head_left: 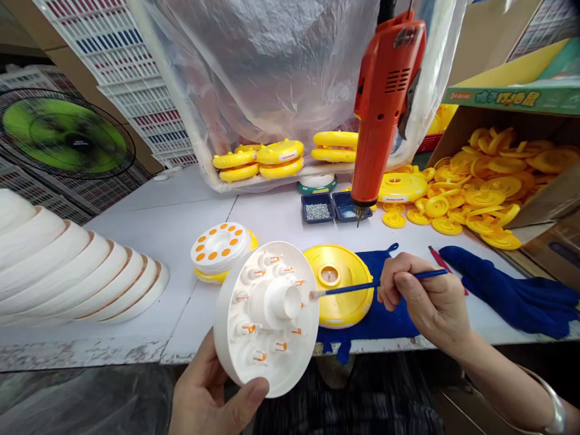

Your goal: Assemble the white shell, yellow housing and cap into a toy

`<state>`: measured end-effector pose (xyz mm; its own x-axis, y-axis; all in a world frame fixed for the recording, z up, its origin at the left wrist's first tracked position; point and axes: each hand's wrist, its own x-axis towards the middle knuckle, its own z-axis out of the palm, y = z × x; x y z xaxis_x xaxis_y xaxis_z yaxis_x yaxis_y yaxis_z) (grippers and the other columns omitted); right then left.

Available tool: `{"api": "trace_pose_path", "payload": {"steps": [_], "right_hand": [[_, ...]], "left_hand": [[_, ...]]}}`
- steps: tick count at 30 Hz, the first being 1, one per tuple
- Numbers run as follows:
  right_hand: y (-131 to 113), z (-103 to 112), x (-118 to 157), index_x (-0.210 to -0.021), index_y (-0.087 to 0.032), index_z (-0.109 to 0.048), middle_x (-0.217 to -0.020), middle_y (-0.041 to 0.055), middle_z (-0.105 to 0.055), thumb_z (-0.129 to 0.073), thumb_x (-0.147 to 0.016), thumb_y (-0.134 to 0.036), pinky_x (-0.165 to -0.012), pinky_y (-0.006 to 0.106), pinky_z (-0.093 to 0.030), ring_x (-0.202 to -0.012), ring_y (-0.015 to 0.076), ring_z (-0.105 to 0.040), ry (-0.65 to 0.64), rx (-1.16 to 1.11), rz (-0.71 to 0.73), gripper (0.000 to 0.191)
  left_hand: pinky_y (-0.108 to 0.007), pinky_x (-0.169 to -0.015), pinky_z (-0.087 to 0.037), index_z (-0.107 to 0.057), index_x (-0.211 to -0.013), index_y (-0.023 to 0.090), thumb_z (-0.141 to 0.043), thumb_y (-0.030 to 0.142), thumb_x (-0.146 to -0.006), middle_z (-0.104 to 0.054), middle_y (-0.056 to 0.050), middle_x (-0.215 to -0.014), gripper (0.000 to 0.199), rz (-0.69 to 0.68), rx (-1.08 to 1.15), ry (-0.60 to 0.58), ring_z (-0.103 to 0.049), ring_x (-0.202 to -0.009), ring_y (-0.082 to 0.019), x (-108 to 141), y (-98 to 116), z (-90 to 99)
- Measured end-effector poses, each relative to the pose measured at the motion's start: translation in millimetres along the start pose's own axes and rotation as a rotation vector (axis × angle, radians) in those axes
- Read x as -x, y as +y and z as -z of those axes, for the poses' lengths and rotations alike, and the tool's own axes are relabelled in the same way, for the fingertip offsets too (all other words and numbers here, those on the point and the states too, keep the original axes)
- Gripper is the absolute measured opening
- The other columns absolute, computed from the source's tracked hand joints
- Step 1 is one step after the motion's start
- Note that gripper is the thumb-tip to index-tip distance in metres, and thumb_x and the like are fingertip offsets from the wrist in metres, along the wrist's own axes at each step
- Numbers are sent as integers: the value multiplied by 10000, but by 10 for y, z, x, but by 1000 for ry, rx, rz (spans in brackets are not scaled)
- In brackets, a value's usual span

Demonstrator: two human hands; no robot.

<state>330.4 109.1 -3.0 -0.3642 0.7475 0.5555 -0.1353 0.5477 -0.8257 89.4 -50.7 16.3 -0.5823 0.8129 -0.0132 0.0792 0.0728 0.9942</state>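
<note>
Left grip (217, 386) holds a white shell (267, 320) by its seven o'clock edge, thumb on the rim, the hollow side with orange pieces (260, 356) tilted toward the camera. Right grip (423, 296) pinches a blue brush (353, 287) from three o'clock, bristles at the shell's rim; contact is unclear. Toward two o'clock, a yellow disc (351, 266) lies on blue cloth (392, 323) atop the tabletop (267, 208).
</note>
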Motion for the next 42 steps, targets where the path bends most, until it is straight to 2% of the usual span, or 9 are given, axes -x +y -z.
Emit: {"api": "trace_pose_path", "payload": {"steps": [3,8,14,17,21,27,30,38,42], "right_hand": [[-1,6,-13,-757,-214,-582,-608,-21,-529,-462,-1009,-275,-459,252,-449,-471,123,-545,-33,27,2,286],[11,42,-118,-795,-214,-603,-620,-17,-533,-472,-1008,-270,-501,267,-461,-506,128,-544,63,33,90,257],[-64,-35,32,-713,-207,-562,-592,-17,-503,-452,-1018,-300,-473,262,-463,-484,126,-538,-16,-43,-55,338],[-107,-44,71,-711,-204,-585,-579,-23,-488,-489,-1006,-333,-459,273,-473,-458,125,-531,96,-193,-115,336],[-165,103,11,-707,-203,-617,-544,-37,-458,-607,-939,-387,-427,268,-471,-419,109,-473,347,-353,-181,296],[-194,361,32,-682,-209,-628,-526,-27,-428,-797,-728,-463,-390,276,-440,-434,113,-404,645,-336,-257,309],[-187,383,81,-664,-227,-621,-530,-16,-416,-792,-715,-481,-389,295,-414,-443,124,-390,686,-309,-269,311],[-208,306,61,-666,-220,-630,-516,-11,-427,-783,-738,-438,-408,303,-436,-459,129,-400,656,-320,-235,276],[-178,331,88,-671,-220,-626,-515,-15,-412,-736,-784,-397,-415,296,-433,-457,127,-396,674,-316,-236,237]], "left_hand": [[-320,-713,-628,-729,-1022,192,-920,299,-447,-771,-88,-945,615,3,5,-11,-730,-880,-340,7,7,-5],[-349,-751,-624,-739,-977,184,-926,292,-406,-767,-98,-962,611,43,15,2,-717,-911,-357,26,41,-20],[-377,-751,-628,-734,-978,197,-940,303,-330,-763,-92,-971,689,53,41,71,-705,-940,-384,47,20,16],[-350,-733,-630,-726,-982,193,-954,350,-325,-764,-89,-966,713,41,30,82,-708,-936,-373,46,-11,42],[-293,-750,-625,-683,-1136,184,-939,514,-429,-749,-95,-1072,821,11,99,186,-700,-993,-335,17,-33,80],[-420,-867,-624,-580,-1340,263,-844,572,-597,-693,-74,-1250,846,54,225,197,-585,-1224,-391,-87,70,107],[-417,-877,-622,-566,-1366,271,-824,580,-627,-705,-70,-1228,842,63,236,189,-581,-1233,-383,-112,87,97],[-320,-881,-612,-575,-1371,253,-819,526,-683,-688,-68,-1264,779,131,340,141,-579,-1248,-338,-91,0,51],[-335,-885,-610,-608,-1340,256,-812,531,-686,-700,-71,-1241,738,137,316,163,-601,-1222,-341,-71,27,30]]}}
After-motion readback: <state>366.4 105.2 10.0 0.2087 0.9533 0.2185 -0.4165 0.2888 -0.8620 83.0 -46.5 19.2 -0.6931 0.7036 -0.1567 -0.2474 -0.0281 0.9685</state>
